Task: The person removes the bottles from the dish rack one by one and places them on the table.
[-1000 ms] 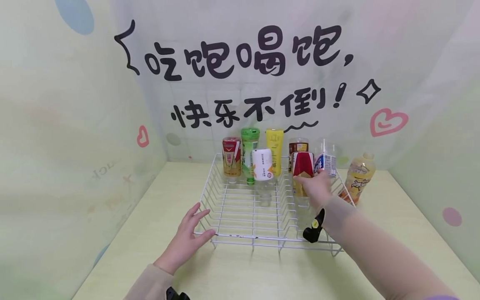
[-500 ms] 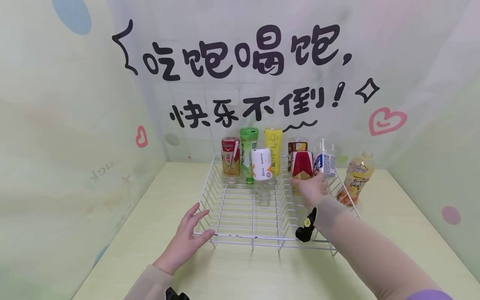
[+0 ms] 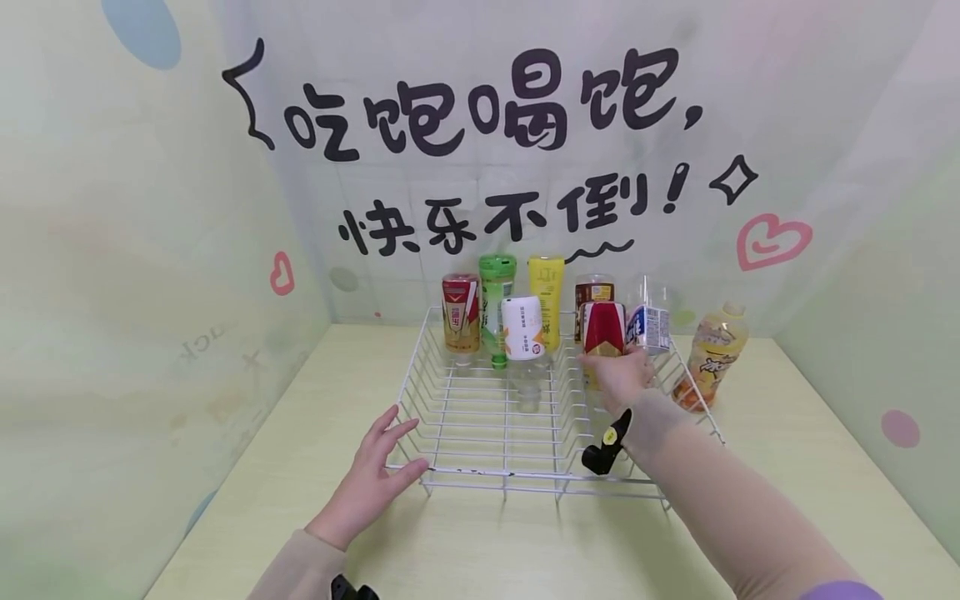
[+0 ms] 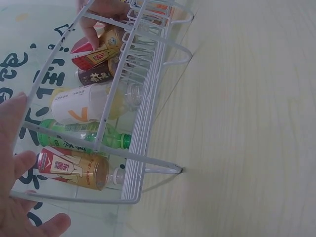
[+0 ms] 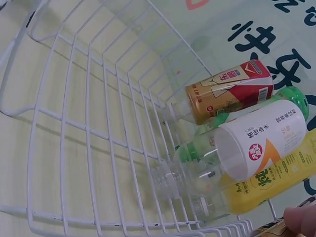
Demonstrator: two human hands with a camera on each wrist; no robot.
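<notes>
My right hand (image 3: pixel 624 377) holds an upside-down red and gold bottle (image 3: pixel 603 329) in the right part of a white wire rack (image 3: pixel 506 475). The left wrist view shows fingers against this red and gold bottle (image 4: pixel 96 54) from the other side. My left hand (image 3: pixel 367 479) is spread at the rack's front left corner, thumb at the rim. Other bottles stand neck-down in the rack: a red and gold one (image 3: pixel 461 312), a green one (image 3: pixel 497 300), a yellow one (image 3: pixel 547 292), a clear one with a white label (image 3: pixel 523 329), a brown-labelled one (image 3: pixel 595 292) and a clear one (image 3: pixel 651 312).
Outside the rack, to the right, a bottle with an orange-yellow label (image 3: pixel 714 354) stands upright on the pale wooden table (image 3: pixel 780 433). A wall with large black lettering closes off the back, and printed panels rise on both sides.
My right hand and forearm have shifted slightly left around the red and gold bottle, which stays in nearly the same place. The left hand has kept still at the rack's corner.
</notes>
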